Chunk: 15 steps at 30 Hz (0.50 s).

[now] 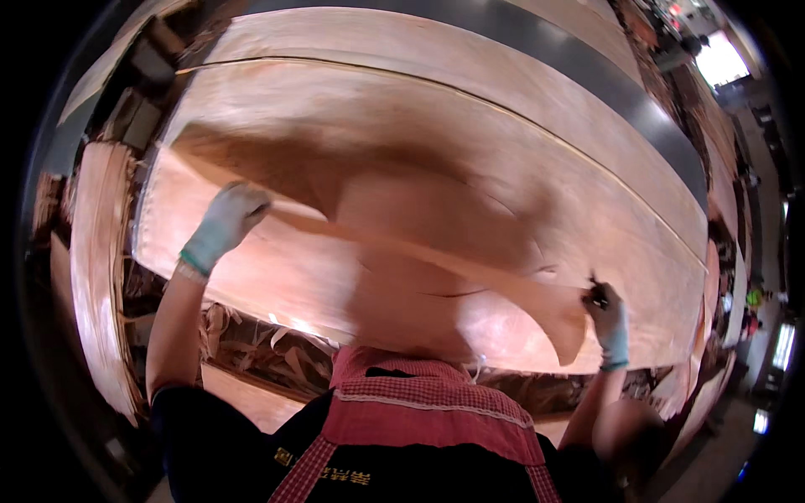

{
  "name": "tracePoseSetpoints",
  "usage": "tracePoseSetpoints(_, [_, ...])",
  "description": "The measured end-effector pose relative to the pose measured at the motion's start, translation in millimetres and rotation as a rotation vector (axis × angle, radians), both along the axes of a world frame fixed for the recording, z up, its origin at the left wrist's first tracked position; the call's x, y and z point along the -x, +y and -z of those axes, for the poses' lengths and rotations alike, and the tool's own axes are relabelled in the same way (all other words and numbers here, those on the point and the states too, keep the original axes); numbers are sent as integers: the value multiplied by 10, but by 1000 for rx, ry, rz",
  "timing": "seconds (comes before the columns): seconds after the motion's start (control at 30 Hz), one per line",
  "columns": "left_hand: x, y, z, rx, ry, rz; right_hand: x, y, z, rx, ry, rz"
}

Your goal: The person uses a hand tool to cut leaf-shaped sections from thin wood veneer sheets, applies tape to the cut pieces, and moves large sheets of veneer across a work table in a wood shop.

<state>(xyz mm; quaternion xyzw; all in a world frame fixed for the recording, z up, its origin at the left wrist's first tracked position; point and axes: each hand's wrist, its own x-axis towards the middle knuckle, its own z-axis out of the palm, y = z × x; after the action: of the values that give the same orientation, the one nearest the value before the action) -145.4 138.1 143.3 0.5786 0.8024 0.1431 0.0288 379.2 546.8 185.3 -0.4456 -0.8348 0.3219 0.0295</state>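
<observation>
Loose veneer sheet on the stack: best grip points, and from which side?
Grip the veneer sheet along its near long edge, hands wide apart, from the worker's side. It is thin, wide and floppy, already sagging between the left hand and right hand pinching that edge.

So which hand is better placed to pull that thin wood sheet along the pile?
Probably the left hand: it grips the lifted veneer sheet near its raised middle edge, while the right hand only pinches the far drooping corner.

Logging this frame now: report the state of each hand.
Left hand: closed on the edge of the thin wood sheet.
Right hand: closed on the same sheet's other end.
</observation>
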Motion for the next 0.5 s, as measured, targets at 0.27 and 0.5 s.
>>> tracePoseSetpoints(0.27, [-380, -238, -609, 125, -92, -45, 548, -448, 769, -49, 40, -333])
tracePoseSetpoints(0.5, [-471, -265, -786, 200, -129, -35, 885, -721, 973, 71, -137, -446])
